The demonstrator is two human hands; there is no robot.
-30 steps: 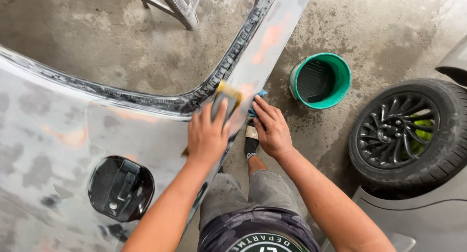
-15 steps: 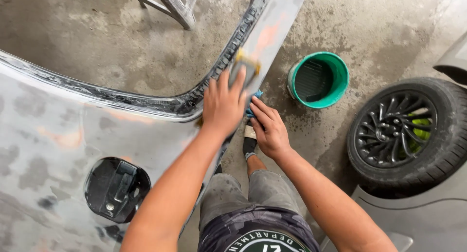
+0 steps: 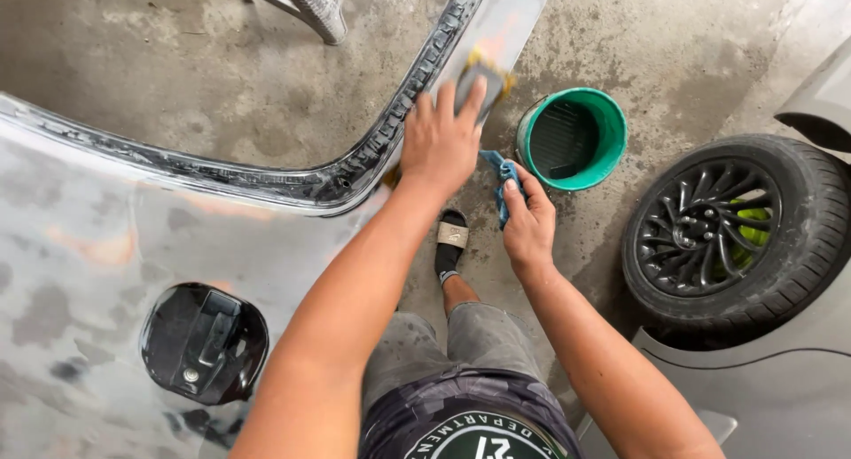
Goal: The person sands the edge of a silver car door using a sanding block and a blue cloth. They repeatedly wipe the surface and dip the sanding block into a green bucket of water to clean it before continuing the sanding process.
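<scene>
On the narrow strip of the panel [image 3: 80, 273] that runs up and away from me, the pad [image 3: 483, 79] lies flat, a dark block with a yellow edge. Its long axis follows the strip, up and slightly right in the view. My left hand [image 3: 443, 140] covers its near end: fingers spread and extended, pressing down on it rather than curled around it, with the pad projecting beyond the fingertips. My right hand [image 3: 530, 224] sits lower and to the right, off the panel, fingers closed on a blue cloth [image 3: 501, 175]. The left hand is therefore the one on the pad; the right is near but apart. Along the strip's left edge runs a black rubber seal [image 3: 390, 131]. Right of the strip a green bucket [image 3: 572, 140] stands on the concrete floor [image 3: 691, 60] (contents not discernible). Farther right is a wheel [image 3: 727, 233]. In the panel's lower area sits an open fuel port [image 3: 204, 344].
</scene>
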